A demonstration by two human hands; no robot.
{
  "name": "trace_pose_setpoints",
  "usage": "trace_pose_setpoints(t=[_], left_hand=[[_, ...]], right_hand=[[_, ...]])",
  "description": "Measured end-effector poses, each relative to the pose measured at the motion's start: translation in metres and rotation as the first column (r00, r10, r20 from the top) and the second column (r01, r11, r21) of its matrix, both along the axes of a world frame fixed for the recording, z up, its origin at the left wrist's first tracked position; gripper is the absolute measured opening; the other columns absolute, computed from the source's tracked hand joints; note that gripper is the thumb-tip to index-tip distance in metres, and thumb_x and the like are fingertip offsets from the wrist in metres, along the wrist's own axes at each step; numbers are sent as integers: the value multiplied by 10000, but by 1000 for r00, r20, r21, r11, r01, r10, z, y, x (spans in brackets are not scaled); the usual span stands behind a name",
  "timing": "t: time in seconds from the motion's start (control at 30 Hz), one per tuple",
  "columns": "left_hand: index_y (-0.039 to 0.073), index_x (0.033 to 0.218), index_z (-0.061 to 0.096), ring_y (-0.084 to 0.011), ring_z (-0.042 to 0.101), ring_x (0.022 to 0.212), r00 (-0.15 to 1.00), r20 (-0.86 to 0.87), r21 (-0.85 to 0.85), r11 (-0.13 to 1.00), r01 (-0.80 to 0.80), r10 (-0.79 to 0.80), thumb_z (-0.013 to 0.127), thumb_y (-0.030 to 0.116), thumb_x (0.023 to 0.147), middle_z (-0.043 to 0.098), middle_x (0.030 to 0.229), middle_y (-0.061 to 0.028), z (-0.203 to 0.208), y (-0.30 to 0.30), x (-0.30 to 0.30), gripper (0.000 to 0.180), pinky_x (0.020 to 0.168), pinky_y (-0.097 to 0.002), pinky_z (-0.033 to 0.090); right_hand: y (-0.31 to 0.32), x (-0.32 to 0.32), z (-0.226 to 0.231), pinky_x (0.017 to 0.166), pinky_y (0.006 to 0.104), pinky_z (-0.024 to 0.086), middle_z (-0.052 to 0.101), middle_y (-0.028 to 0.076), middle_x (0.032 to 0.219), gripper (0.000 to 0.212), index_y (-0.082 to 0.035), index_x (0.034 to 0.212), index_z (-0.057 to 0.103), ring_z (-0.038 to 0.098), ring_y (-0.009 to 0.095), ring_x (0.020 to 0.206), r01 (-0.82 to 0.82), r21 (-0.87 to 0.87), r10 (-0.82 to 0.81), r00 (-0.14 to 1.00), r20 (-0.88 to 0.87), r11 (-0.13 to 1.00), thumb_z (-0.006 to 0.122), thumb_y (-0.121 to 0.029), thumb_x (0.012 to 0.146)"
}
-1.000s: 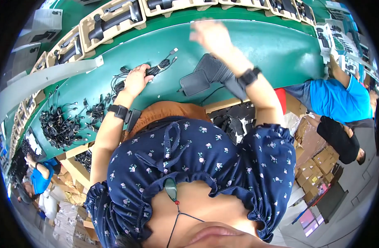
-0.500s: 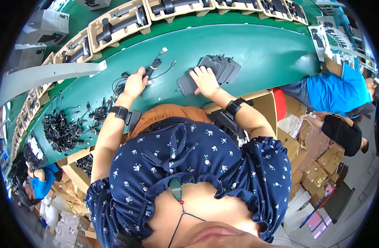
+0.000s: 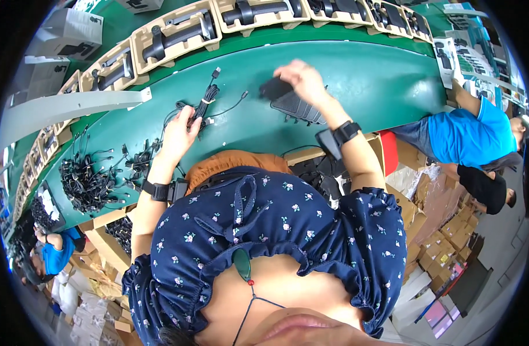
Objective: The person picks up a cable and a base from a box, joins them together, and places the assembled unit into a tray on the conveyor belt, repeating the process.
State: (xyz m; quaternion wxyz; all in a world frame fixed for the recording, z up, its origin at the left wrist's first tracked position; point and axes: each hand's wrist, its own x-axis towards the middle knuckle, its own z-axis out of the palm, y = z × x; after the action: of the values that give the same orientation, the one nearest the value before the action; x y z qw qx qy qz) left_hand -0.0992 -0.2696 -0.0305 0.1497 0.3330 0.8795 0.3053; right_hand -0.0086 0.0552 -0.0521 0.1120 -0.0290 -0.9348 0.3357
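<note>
A bundle of black USB cables, tied with a pale band, lies at the fingers of my left hand; the fingers are curled closed around its lower part. My right hand is raised over the green table, its fingers bent onto a dark flat rectangular piece that motion smears. Below it sits a stack of dark grey flat pieces with small tabs along the edge, partly hidden by the right hand and the held piece. A tangled heap of black cables lies left of my left hand, beside a smaller cable pile.
Beige moulded trays holding black parts line the table's far side. A pale curved arm reaches in from the left. An open carton with black items stands at the near edge. People in blue work at both sides.
My right hand has moved up and away, lifting a flat piece; the pieces, fanned out earlier, now sit closer together. My left hand has shifted slightly left and down, still at the cable bundle.
</note>
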Motion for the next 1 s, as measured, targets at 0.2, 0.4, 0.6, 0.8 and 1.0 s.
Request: trace_pose_setpoints(t=[0.2, 0.4, 0.6, 0.8, 1.0], left_hand=[[45, 876, 455, -294, 573, 628, 994, 22, -37, 993, 112, -111, 604, 122, 769, 559, 769, -129, 6, 9, 3, 199, 556, -351, 450], [54, 875, 464, -324, 579, 676, 986, 29, -87, 982, 167, -165, 583, 149, 773, 560, 814, -120, 12, 9, 5, 184, 571, -394, 470], [55, 871, 457, -329, 575, 681, 992, 47, -73, 990, 119, -115, 583, 148, 776, 553, 814, -121, 6, 2, 6, 183, 573, -397, 466], [58, 911, 478, -301, 577, 661, 994, 57, 9, 995, 98, -98, 597, 123, 776, 564, 801, -115, 9, 8, 6, 192, 568, -356, 457], [62, 888, 462, -337, 563, 688, 993, 5, 10, 993, 115, -115, 578, 140, 777, 549, 811, -129, 28, 15, 8, 179, 574, -395, 459]], right_hand=[[66, -91, 60, 727, 337, 431, 557, 116, 952, 162, -80, 924, 623, 533, 268, 827, 433, 111, -263, 710, -654, 894, 610, -108, 765], [72, -141, 90, 694, 399, 369, 498, 106, 805, 127, -114, 744, 631, 475, 294, 816, 285, 493, 6, 861, -509, 822, 523, -89, 682], [79, -168, 100, 698, 374, 353, 462, 92, 771, 146, -122, 732, 633, 444, 280, 805, 29, 643, 172, 954, -248, 766, 489, -114, 710], [93, -176, 51, 858, 406, 378, 556, 53, 992, 75, -132, 734, 613, 503, 268, 946, -64, 472, 226, 929, -294, 879, 554, -178, 739], [35, -156, 50, 789, 363, 432, 559, 135, 1007, 261, -76, 1007, 584, 534, 303, 897, 118, 533, 187, 856, -483, 838, 616, -179, 770]])
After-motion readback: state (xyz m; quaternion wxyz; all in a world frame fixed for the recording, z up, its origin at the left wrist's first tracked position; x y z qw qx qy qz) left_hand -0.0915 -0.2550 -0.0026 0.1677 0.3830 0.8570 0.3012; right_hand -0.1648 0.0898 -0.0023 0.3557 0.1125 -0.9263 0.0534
